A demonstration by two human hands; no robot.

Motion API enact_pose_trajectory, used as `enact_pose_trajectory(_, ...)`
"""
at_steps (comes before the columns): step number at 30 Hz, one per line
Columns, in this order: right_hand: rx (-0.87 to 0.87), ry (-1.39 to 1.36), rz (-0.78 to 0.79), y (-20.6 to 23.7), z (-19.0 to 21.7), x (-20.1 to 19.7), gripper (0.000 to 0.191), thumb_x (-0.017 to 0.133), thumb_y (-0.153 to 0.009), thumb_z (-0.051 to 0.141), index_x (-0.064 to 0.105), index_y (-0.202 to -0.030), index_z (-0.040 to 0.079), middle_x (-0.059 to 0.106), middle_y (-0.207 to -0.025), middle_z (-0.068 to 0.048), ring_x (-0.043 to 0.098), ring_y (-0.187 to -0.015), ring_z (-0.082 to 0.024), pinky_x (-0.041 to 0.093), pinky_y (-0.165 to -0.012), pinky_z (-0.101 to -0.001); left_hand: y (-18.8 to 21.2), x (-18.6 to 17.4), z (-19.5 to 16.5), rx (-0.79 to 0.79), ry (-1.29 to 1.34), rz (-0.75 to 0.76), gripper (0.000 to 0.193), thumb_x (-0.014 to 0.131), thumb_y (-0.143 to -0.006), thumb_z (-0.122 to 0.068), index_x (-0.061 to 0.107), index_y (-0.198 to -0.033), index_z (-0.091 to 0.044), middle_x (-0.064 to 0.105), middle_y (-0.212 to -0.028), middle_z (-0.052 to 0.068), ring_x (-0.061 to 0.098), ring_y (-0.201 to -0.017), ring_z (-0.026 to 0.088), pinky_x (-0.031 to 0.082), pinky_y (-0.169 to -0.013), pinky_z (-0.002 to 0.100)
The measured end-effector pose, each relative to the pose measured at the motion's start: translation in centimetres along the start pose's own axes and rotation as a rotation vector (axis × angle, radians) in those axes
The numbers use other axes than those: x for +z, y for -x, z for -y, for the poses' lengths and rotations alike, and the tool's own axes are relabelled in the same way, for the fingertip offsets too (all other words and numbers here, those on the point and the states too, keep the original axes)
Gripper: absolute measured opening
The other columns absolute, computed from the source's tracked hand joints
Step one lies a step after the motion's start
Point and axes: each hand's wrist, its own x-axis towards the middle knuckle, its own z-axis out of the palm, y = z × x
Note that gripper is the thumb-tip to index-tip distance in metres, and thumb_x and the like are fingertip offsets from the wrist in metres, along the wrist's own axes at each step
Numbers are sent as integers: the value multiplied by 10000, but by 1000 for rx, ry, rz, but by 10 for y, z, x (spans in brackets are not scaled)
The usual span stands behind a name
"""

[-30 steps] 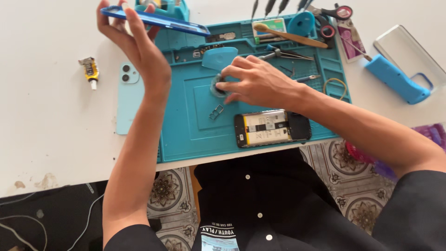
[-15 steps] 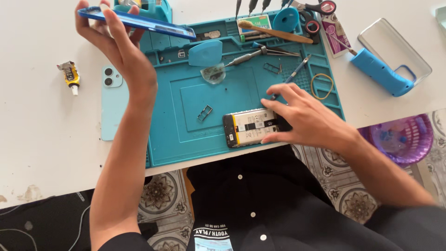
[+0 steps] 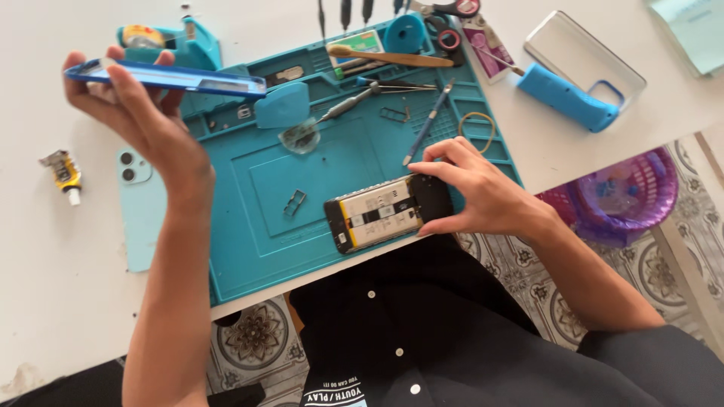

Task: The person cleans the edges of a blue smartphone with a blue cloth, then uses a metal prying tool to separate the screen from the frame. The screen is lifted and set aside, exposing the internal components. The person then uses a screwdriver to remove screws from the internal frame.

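Note:
My left hand (image 3: 136, 120) holds a thin blue phone frame (image 3: 166, 78) up in the air, edge-on, above the left side of the teal work mat (image 3: 256, 249). An opened phone body (image 3: 388, 212) with its battery and inner parts showing lies near the mat's front edge, and my right hand (image 3: 483, 192) grips its right end with thumb and fingers. A light blue phone back cover (image 3: 142, 218) lies flat on the white table left of the mat. A small metal SIM tray (image 3: 294, 202) rests on the mat between my hands.
Screwdrivers, tweezers (image 3: 430, 124), a teal pick (image 3: 281, 105) and a rubber ring (image 3: 477, 132) crowd the mat's far part. A small glue tube (image 3: 64, 173) lies at the left. A blue handled tool (image 3: 566, 96), a clear case (image 3: 584, 56) and a purple basket (image 3: 630, 196) sit to the right.
My right hand left the mat's centre, came down to the opened phone at the front edge and took hold of its right end. The left hand keeps the blue frame raised.

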Motion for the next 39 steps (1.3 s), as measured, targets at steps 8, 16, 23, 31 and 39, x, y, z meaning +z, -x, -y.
enact_pose_trajectory(8,-82,-92,-121,9,4,9,940,948,-697,362,489,-1462,66,520,-1334,-142,508,-1280,-321,467,-1102,-455,3,-2,0,-18,25,67,441,433,-1211,-420,165,-1525,-265,403,-1623,209,634,-1393,299,584,-1088,410)
enact_pose_trajectory(16,-45,-89,-101,7,3,11,942,950,-662,361,522,-1444,56,530,-1318,-145,505,-1266,-322,463,-1079,-457,6,-1,5,22,-18,36,435,438,-1223,-413,196,-1528,-218,418,-1559,162,469,-1491,177,593,-1142,394)
enact_pose_trajectory(23,6,-50,-15,1,9,9,744,921,-709,392,630,-1344,136,547,-1243,-136,502,-1207,-318,497,-965,-415,6,5,0,21,-10,39,420,442,-1230,-399,216,-1527,-207,417,-1539,144,483,-1474,181,567,-1096,404)
enact_pose_trajectory(31,-63,108,-100,-20,10,8,201,797,-866,205,785,-1067,205,649,-1088,-20,569,-1015,-212,468,-949,-397,8,14,-15,-128,162,131,423,500,-1261,-304,228,-1567,-200,495,-1488,150,662,-1187,243,630,-1026,362)
enact_pose_trajectory(39,-250,167,47,-54,24,-4,106,776,-854,148,720,-891,65,663,-1017,-44,597,-991,-240,460,-903,-396,10,23,-25,-65,90,186,435,491,-1231,-327,220,-1555,-221,481,-1498,141,734,-1229,241,699,-854,309)
